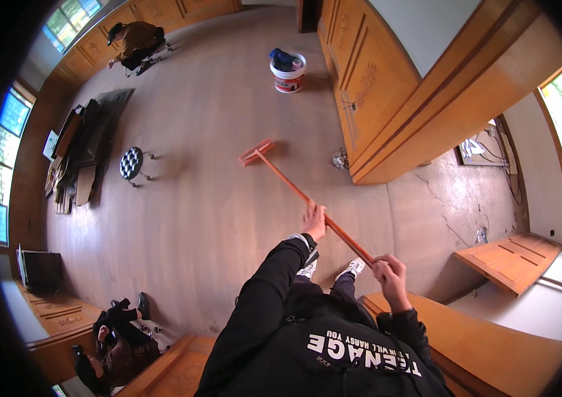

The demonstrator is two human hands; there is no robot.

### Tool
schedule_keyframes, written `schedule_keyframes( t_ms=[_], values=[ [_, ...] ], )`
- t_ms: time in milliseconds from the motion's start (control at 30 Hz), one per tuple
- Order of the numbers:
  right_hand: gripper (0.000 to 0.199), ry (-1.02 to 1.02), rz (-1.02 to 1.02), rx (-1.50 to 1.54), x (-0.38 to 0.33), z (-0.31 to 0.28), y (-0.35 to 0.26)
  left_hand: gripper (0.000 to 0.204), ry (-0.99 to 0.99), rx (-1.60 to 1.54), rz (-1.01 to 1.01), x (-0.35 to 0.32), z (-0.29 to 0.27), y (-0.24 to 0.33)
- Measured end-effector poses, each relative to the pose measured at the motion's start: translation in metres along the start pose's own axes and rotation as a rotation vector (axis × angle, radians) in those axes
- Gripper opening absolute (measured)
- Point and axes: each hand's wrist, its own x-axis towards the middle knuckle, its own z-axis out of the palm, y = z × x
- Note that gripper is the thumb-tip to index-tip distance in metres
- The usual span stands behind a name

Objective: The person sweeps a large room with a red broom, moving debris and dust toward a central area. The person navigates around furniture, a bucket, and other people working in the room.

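I am holding an orange long-handled floor tool (pixel 347 239) out ahead of me, its long axis slanting and its head (pixel 256 153) pointing between ten and eleven o'clock. My left hand (pixel 314 220) is wrapping firmly round mid-handle, and my right hand (pixel 390 276) is gripping near the other end, fingers curled tight, towards four to five o'clock. The head itself is stretching crosswise, eight to two o'clock. From it, a white bucket (pixel 289 83) is standing at one o'clock, a black stool (pixel 131 163) at nine
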Motion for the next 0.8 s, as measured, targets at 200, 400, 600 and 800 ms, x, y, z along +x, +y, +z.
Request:
schedule_keyframes(
  t_ms=[200,400,600,800],
  values=[
    [0.017,0.396,0.061,0.032,-0.088,-0.086,-0.046,0.077,-0.394,0.197,0.562,-0.042,0.04,0.106],
    [0.022,0.7,-0.264,-0.097,-0.178,-0.159,-0.101,0.062,-0.756,0.008,0.947,-0.098,0.061,0.2],
    [0.023,0.666,-0.244,0.087,-0.17,-0.158,-0.062,0.032,-0.592,0.044,0.996,-0.086,0.06,0.166],
    [0.019,0.525,-0.041,0.15,-0.117,-0.089,0.004,0.031,-0.42,0.243,0.757,-0.063,0.03,0.067]
  ],
)
